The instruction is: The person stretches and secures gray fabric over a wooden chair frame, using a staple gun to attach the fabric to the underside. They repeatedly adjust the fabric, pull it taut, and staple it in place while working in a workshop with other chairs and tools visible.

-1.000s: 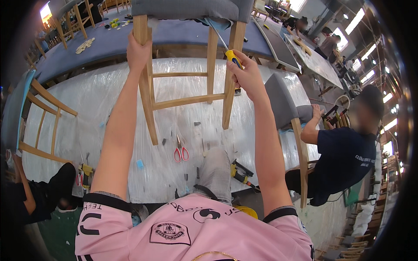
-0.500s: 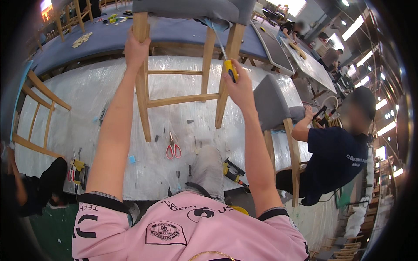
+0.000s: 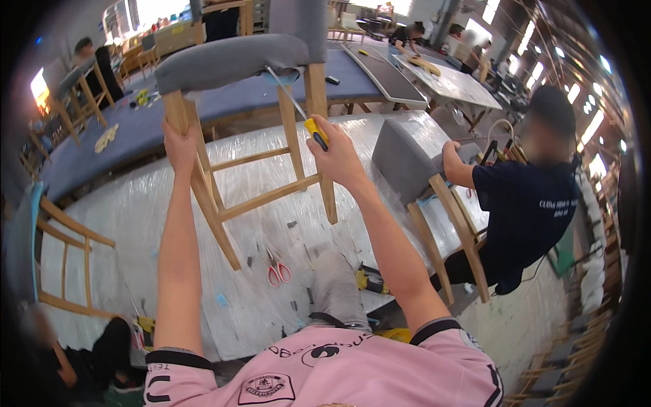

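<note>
A wooden chair [image 3: 264,156] with a grey padded seat [image 3: 230,61] stands on a plastic-wrapped table [image 3: 135,210] in front of me. My left hand [image 3: 180,146] grips its front left leg just under the seat. My right hand [image 3: 336,156] holds a yellow-handled screwdriver [image 3: 302,112], whose metal shaft points up to the underside of the seat near the right legs. Both my arms stretch forward from a pink shirt.
Red-handled scissors [image 3: 277,268] and small bits lie on the table under the chair. A yellow tool [image 3: 369,279] sits at the table's edge. A person in a dark shirt [image 3: 529,203] handles another grey-seated chair [image 3: 420,176] on the right. A bare wooden frame [image 3: 68,261] lies left.
The view has tilted, so the chair sits lower and more fully in sight. Both hands keep their hold; the screwdriver stays pointed at the seat's underside.
</note>
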Demonstrator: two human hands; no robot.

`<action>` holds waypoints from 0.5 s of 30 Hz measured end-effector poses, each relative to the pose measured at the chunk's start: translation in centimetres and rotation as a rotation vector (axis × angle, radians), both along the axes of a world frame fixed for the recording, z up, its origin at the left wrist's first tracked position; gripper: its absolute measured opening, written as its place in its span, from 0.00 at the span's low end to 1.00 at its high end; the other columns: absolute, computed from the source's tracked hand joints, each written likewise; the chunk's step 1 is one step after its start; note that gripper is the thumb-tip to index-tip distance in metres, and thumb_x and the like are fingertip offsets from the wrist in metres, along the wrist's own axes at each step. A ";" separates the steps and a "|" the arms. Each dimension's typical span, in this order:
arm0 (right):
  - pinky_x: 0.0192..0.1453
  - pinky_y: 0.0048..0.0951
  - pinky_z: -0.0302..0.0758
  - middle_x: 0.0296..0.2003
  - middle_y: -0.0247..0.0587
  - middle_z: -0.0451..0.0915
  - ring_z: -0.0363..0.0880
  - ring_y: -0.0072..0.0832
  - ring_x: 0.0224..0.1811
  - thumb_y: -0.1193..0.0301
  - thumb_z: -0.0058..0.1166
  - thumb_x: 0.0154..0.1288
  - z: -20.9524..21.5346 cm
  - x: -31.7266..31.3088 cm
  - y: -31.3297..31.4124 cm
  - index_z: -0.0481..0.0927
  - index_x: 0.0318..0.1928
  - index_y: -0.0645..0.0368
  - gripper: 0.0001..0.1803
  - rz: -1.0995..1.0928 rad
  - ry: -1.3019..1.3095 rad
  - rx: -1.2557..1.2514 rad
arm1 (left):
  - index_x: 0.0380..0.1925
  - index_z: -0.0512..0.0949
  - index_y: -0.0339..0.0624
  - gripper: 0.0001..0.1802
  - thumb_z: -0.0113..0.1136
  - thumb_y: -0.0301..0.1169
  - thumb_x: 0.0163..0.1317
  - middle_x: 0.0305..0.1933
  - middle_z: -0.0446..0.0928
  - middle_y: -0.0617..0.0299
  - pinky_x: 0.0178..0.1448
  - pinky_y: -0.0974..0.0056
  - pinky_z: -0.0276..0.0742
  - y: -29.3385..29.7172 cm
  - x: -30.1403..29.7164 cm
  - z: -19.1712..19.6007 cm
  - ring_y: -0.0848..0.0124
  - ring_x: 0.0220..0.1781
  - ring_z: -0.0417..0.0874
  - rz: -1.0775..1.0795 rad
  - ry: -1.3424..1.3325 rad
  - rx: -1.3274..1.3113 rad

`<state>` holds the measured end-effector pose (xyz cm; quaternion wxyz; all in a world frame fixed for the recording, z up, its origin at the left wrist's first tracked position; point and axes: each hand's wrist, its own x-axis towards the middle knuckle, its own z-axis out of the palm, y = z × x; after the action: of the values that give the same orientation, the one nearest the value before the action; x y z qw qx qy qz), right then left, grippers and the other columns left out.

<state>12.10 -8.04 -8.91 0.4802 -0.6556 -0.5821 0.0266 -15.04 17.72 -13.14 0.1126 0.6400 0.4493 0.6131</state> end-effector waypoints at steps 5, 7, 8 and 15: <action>0.62 0.45 0.75 0.53 0.59 0.80 0.80 0.54 0.56 0.67 0.60 0.70 0.7 -0.2 -0.6 0.73 0.70 0.59 0.29 0.004 -0.036 0.002 | 0.70 0.64 0.42 0.39 0.68 0.38 0.60 0.59 0.80 0.36 0.63 0.46 0.76 0.0 0.4 0.7 0.38 0.61 0.81 -0.005 0.001 -0.042; 0.62 0.46 0.75 0.53 0.59 0.79 0.79 0.56 0.56 0.68 0.60 0.70 0.4 -0.1 -0.4 0.72 0.70 0.59 0.29 0.008 -0.052 -0.019 | 0.70 0.64 0.41 0.39 0.69 0.38 0.60 0.59 0.80 0.36 0.64 0.46 0.76 0.6 0.4 0.5 0.38 0.61 0.80 -0.010 0.002 -0.045; 0.63 0.46 0.75 0.53 0.60 0.78 0.78 0.57 0.57 0.68 0.59 0.71 0.5 0.2 -0.2 0.71 0.70 0.58 0.29 0.003 -0.068 -0.035 | 0.69 0.65 0.41 0.39 0.69 0.37 0.60 0.59 0.79 0.35 0.64 0.46 0.76 1.1 0.7 0.4 0.38 0.62 0.80 -0.011 0.006 -0.014; 0.61 0.43 0.76 0.49 0.60 0.82 0.82 0.52 0.54 0.63 0.61 0.69 0.9 1.2 1.0 0.74 0.69 0.59 0.30 -0.007 -0.086 -0.021 | 0.68 0.65 0.38 0.39 0.70 0.38 0.60 0.60 0.78 0.34 0.63 0.46 0.75 1.5 0.4 -0.4 0.36 0.62 0.79 -0.023 0.041 0.038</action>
<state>13.29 -7.00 -8.03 0.4479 -0.6633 -0.5994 0.0029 -14.67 19.23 -13.59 0.0983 0.6594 0.4325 0.6071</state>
